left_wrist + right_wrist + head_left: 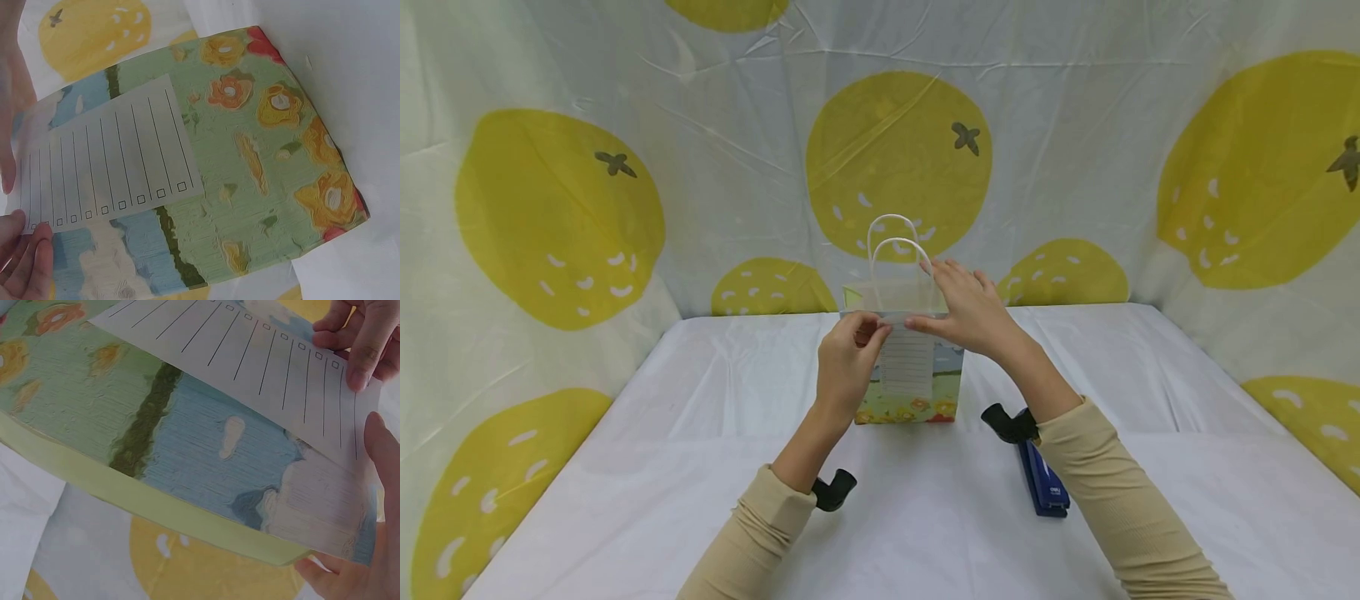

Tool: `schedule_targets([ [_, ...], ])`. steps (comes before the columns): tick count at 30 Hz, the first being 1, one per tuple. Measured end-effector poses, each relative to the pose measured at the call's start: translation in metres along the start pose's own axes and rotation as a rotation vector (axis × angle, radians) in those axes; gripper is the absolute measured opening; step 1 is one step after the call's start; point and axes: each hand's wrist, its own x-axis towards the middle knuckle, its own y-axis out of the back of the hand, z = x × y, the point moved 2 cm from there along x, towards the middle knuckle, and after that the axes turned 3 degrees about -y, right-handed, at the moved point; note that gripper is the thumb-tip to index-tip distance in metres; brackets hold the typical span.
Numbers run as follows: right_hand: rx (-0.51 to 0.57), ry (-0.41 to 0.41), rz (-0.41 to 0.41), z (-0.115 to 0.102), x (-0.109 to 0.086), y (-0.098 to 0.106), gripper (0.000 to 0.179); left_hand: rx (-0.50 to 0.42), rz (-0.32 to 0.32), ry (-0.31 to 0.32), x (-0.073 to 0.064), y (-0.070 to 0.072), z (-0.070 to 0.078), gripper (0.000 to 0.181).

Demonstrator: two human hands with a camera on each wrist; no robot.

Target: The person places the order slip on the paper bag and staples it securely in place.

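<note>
The bag point(231, 144) stands upright on the bench point(925, 525), handles point(901, 240) raised, a lined paper point(907, 367) against its front. The left hand point(842, 358) has its grip closed to a pinch on the paper's upper left edge. The right hand point(972, 308) spreads its grip wide at the bag's upper right side, thumb extended across the front. A blue stapler point(1047, 483) lies near the right wrist.

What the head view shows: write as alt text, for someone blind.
A left hand pinches a lined sheet at the front of a flowered bag, the right hand at the bag's top. A blue stapler lies nearer the camera.
</note>
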Motion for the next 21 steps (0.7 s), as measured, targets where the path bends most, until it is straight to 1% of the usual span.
schedule_targets([
  [3,-0.014,0.000,-0.002,0.0007,0.0019,-0.0010,0.088,-0.002,-0.004,0.008,-0.0006,-0.0001,0.0000,0.013],
  [7,-0.006,-0.007,0.006,0.0018,0.0041,-0.0026,0.090,-0.006,-0.004,0.009,-0.0011,0.0000,0.0001,0.013],
  [13,0.018,-0.006,0.007,0.0023,0.0048,-0.0040,0.085,-0.007,-0.003,0.009,-0.0001,-0.0005,0.0005,0.013],
  [21,-0.036,-0.010,-0.008,0.0025,0.0037,-0.0042,0.082,-0.001,-0.002,0.020,0.0009,-0.0015,0.0010,0.012],
])
